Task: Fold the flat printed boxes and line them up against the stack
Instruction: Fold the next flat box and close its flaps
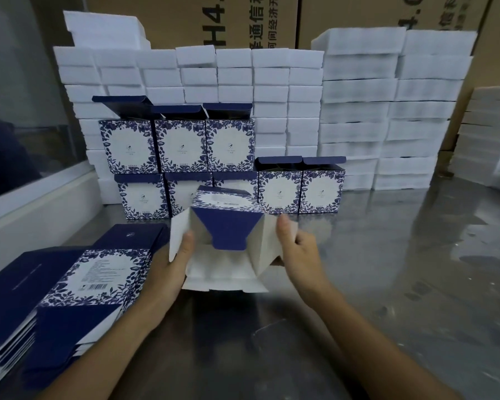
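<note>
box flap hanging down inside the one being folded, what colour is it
Solid dark blue flap, against white inner walls; seen in the head view.

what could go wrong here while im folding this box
The box is in mid-air with its white flaps still loose; the left hand and right hand could crease one. Setting it down could knock the folded boxes stacked two high, or the flat pile may slide.

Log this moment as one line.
step: folding box flaps | left hand: grips left flap | right hand: grips right flap | flat boxes: left | folded boxes: against foam stack
</note>
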Available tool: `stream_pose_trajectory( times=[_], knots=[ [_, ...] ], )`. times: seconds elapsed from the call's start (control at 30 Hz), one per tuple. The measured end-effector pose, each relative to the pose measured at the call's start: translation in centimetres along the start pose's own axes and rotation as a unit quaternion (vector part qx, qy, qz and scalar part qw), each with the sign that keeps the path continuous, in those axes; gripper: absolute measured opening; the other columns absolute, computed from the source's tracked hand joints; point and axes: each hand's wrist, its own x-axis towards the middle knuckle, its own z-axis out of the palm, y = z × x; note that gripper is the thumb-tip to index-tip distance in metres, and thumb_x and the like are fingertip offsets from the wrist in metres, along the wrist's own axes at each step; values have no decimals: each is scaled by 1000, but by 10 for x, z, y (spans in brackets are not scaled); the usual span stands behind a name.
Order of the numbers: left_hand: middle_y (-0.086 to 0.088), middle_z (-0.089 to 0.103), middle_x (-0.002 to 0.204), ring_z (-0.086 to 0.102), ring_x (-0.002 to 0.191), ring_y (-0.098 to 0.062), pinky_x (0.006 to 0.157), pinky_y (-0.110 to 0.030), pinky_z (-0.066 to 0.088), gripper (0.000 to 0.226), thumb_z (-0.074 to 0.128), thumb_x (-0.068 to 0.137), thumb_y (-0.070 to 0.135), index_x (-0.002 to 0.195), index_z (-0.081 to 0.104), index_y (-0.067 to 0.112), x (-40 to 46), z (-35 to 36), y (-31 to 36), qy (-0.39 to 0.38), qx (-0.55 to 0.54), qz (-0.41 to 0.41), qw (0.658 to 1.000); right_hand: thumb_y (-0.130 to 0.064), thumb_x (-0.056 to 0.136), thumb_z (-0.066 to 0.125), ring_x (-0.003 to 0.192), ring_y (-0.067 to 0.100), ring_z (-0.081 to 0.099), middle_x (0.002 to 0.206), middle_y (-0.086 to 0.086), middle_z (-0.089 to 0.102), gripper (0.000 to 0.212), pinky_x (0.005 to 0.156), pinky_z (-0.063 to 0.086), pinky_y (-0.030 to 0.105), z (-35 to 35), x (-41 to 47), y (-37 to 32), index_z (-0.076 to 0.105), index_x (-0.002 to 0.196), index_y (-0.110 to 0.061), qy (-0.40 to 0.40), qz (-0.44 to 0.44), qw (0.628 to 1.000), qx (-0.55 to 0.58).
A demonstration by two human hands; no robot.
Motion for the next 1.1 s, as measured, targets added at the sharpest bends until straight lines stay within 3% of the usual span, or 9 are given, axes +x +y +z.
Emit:
stream_pose_trajectory(
  times=[0.13,0.23,0.33,0.43,0.57,0.67,0.83,0.93,1.1],
  knots=[
    [-12,72,84,66,84,-30,84,-48,51,55,72,61,68,71,76,15,-4,5,8,10,-89,-54,995,-54,79,57,69,12,70,75,4,73,47,58,60,30,-14,10,-1,68,80,-8,96,28,986,133],
    [-19,66,87,62,84,-31,84,-49,49,70,72,59,60,82,70,-6,-4,8,13,-3,-103,-63,993,-35,96,58,79,14,71,94,6,75,25,62,61,31,-18,15,-1,65,104,-13,118,26,975,187],
    [-9,74,81,70,72,-23,69,-35,55,45,68,68,54,71,73,9,-1,11,11,21,-125,-55,990,-12,102,54,73,11,69,86,-1,75,16,58,59,28,-17,16,2,50,109,-26,146,25,968,204],
    [0,77,81,73,69,-14,52,-27,56,29,62,87,41,86,72,14,2,12,10,39,-163,-60,984,-6,101,54,74,12,59,84,-4,66,21,58,55,26,-17,14,4,48,91,-24,139,-26,980,140],
    [1,77,89,74,80,-17,63,-38,59,24,59,93,37,98,68,16,6,3,12,72,-211,-85,971,4,98,51,71,11,62,89,-17,64,33,60,55,32,-17,12,8,59,89,-27,58,-125,990,-36],
    [-2,76,96,73,90,-24,72,-49,59,29,59,94,37,109,66,14,7,1,13,79,-232,-102,964,14,89,46,76,7,68,106,-17,59,55,64,49,19,-16,8,12,61,103,-37,-29,-181,967,-179],
    [-6,76,100,72,95,-27,74,-52,59,34,59,94,36,115,65,10,6,4,17,84,-232,-119,962,-15,84,72,92,1,61,111,-25,45,57,72,58,22,-19,7,21,52,125,-49,-170,-124,927,-310],
    [-11,74,105,71,98,-31,71,-52,60,34,58,95,33,117,64,7,4,5,16,74,-221,-118,965,-55,87,66,84,6,64,104,-18,61,27,76,57,29,-13,6,21,66,110,-40,-113,-110,936,-315],
    [-4,72,98,71,93,-30,60,-37,61,21,57,95,37,101,68,21,-1,14,11,44,-63,-6,997,-48,91,65,65,6,64,71,-10,70,32,60,50,23,-14,8,20,77,83,-20,17,-108,933,-343]
  ],
)
